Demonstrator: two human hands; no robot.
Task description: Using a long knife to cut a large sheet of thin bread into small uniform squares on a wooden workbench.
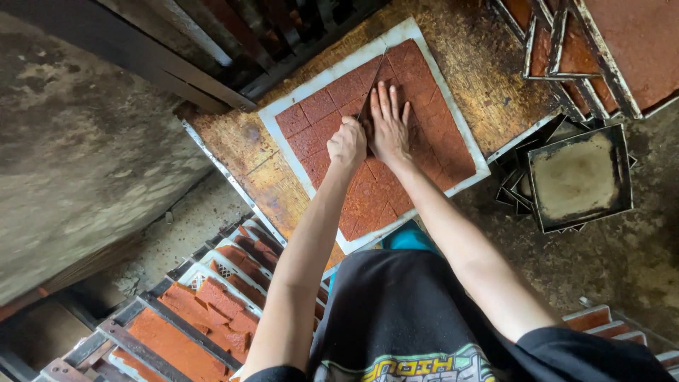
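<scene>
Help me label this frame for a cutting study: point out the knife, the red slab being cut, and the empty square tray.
knife point(373, 88), head view, on the dark blade.
red slab point(424, 134), head view, on its uncut right part.
empty square tray point(576, 173), head view, on its bare floor.

At frame centre, the left hand point(346, 143) grips a knife point(370, 90), blade angled toward the upper right across a red-brown slab point(424, 134) scored into squares. The right hand point(388, 122) lies flat on the slab, just beside the knife. The slab rests on a white sheet point(286, 152) atop a stained desk point(488, 64). An empty square tray point(578, 177) sits at right.
</scene>
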